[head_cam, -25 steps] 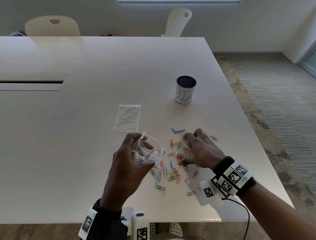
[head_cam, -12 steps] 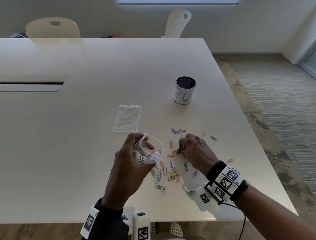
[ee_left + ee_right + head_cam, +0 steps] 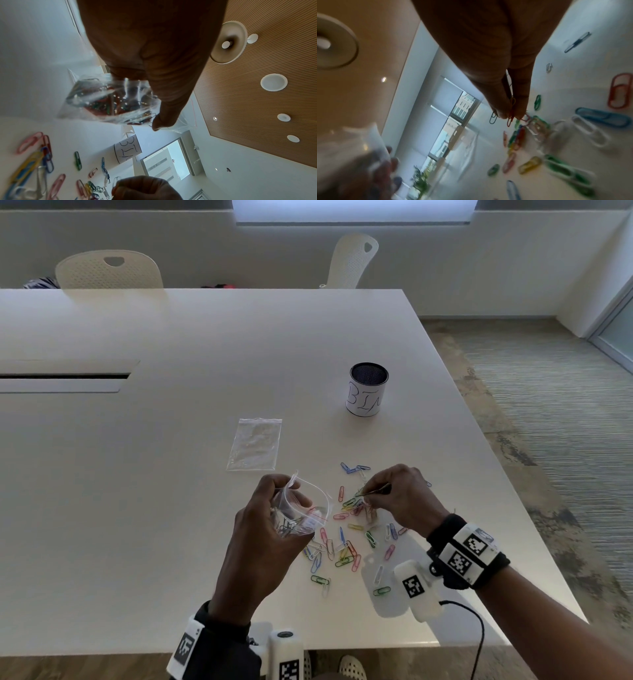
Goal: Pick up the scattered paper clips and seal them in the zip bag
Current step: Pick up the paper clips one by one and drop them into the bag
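My left hand (image 3: 263, 529) grips a clear zip bag (image 3: 301, 513) above the table, mouth gaping to the right. The left wrist view shows the zip bag (image 3: 111, 102) holding several coloured clips. Just right of it, my right hand (image 3: 394, 494) pinches a few paper clips (image 3: 511, 108) between thumb and fingertips, lifted off the table. Several coloured paper clips (image 3: 342, 546) lie scattered on the white table (image 3: 137, 508) below and between both hands; the scattered clips (image 3: 539, 135) also fill the right wrist view.
A second, flat clear zip bag (image 3: 255, 444) lies beyond the left hand. A mesh cup labelled BIN (image 3: 368, 389) stands further back right. The table's front edge (image 3: 342, 648) is near my wrists; its right edge runs by the carpet. Two chairs stand at the far side.
My right hand rose from pressing on the clip pile, closed its fingertips on a few clips and lifted them toward the bag's mouth. The left hand kept the bag steady.
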The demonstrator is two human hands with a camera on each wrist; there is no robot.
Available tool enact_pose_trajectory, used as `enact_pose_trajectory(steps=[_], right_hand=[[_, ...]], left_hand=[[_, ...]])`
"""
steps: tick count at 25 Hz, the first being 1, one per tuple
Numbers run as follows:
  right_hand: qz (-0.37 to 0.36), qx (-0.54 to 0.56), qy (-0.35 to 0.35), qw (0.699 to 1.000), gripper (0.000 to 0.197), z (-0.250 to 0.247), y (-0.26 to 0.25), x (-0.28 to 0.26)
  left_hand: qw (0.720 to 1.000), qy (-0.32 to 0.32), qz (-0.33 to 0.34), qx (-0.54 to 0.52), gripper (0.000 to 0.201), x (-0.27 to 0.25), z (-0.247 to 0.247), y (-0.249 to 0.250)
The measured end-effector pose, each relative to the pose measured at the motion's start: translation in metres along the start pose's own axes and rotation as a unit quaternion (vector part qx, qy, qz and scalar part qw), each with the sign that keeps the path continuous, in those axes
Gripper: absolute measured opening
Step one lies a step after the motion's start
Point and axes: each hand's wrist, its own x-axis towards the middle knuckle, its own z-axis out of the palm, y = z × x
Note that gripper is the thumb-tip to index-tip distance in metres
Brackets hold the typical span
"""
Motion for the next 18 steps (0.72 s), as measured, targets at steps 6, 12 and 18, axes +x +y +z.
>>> enact_pose_trajectory(steps=[6, 12, 18], right_hand=[[0.035, 0.251, -0.043, 0.966, 0.013, -0.034, -0.042, -0.022], [-0.068, 0.227, -0.087, 0.968, 0.014, -0.046, -0.099, -0.052], [-0.175, 0.055, -0.069, 0.981, 0.012, -0.029, -0.121, -0.054]], left_hand=[[1.0, -0.001, -0.001, 0.001, 0.044, 0.0, 0.003, -0.001], [1.0, -0.013, 0.009, 0.011, 0.049, 0.002, 0.005, 0.002], [0.999, -0.018, 0.013, 0.03, 0.051, 0.002, 0.006, 0.007]])
